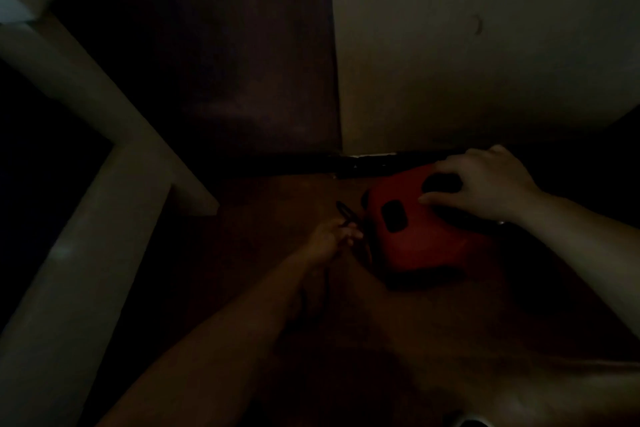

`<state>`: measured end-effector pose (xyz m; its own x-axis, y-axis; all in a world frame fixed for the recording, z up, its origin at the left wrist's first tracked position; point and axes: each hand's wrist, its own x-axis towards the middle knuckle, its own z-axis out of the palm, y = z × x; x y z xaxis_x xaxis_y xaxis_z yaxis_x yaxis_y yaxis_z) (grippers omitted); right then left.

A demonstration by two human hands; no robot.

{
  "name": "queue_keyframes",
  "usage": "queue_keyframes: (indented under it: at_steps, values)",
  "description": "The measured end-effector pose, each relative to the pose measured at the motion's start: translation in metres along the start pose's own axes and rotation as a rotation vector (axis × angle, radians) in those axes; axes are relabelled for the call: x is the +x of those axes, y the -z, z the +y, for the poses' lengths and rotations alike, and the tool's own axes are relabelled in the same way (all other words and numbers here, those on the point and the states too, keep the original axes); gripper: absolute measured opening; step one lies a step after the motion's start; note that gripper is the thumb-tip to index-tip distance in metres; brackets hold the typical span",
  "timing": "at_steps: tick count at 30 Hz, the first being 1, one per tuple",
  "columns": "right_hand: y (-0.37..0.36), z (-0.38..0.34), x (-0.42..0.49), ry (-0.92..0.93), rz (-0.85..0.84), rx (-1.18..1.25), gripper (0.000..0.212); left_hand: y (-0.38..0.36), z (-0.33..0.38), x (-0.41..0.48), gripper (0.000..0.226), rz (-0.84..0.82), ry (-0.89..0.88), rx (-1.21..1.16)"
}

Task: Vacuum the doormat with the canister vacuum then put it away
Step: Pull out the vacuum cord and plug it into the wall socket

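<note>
The scene is very dark. A red canister vacuum (415, 232) with black buttons sits on the wooden floor near the wall's dark baseboard. My right hand (481, 184) rests on its top rear, fingers spread over a black button. My left hand (334, 236) is at the vacuum's left end, fingers closed on a thin black cord or plug (346, 213). No doormat is visible.
A pale wall (467, 45) rises behind the vacuum, with a dark door or panel (225, 62) to its left. A white slanted frame or railing (104, 184) fills the left side. Brown floor (277, 204) lies between them.
</note>
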<state>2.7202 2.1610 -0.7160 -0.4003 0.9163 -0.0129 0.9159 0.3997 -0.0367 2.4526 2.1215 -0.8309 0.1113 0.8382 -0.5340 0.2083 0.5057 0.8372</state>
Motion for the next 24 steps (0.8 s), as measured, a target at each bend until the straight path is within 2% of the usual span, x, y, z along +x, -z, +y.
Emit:
queue_keyframes:
  at_steps: [2,4,6,7,8,10,12,14,15,17,18,20,22,24]
  values:
    - [-0.001,0.001,0.001,0.006,0.004,0.001,0.078,-0.005,0.012,0.004,0.023,0.043,-0.038,-0.074]
    - [-0.001,0.002,0.0,0.012,-0.01,0.009,0.081,-0.008,0.021,0.002,0.027,-0.013,-0.067,-0.045]
    - [-0.002,0.003,0.0,0.02,-0.015,0.026,0.08,-0.011,0.027,-0.004,0.046,-0.093,-0.044,-0.055]
    - [-0.002,0.004,0.001,0.022,-0.011,0.024,0.08,-0.014,0.028,-0.008,0.048,-0.108,-0.04,-0.058]
    - [-0.002,0.004,0.001,0.024,-0.003,0.018,0.08,-0.017,0.029,-0.011,0.041,-0.093,-0.057,-0.047]
    - [-0.004,0.005,0.002,0.029,0.016,0.009,0.079,-0.02,0.03,-0.015,0.026,0.007,-0.14,-0.015]
    - [-0.004,0.005,0.002,0.033,0.022,0.008,0.078,-0.017,0.027,-0.011,0.028,0.135,-0.214,0.056]
    - [-0.004,0.005,0.002,0.031,0.011,0.007,0.077,-0.014,0.026,-0.011,0.023,0.211,-0.214,0.14]
    - [-0.004,0.005,0.002,0.031,0.007,0.002,0.076,-0.012,0.025,-0.013,0.025,0.245,-0.192,0.122]
    - [-0.004,0.005,0.002,0.033,0.01,-0.007,0.079,-0.008,0.023,-0.014,0.05,0.256,-0.243,0.052]
    - [-0.004,0.004,0.002,0.032,0.017,-0.007,0.081,-0.006,0.023,-0.014,0.055,0.224,-0.304,0.092]
    - [-0.004,0.004,0.001,0.032,0.029,-0.001,0.08,-0.004,0.022,-0.011,0.041,0.137,-0.402,0.288]
    - [-0.005,0.004,0.002,0.037,0.033,-0.004,0.077,0.001,0.021,-0.007,0.028,0.103,-0.441,0.482]
    - [-0.005,0.005,0.002,0.039,0.033,-0.004,0.076,0.005,0.018,-0.005,0.026,0.099,-0.458,0.636]
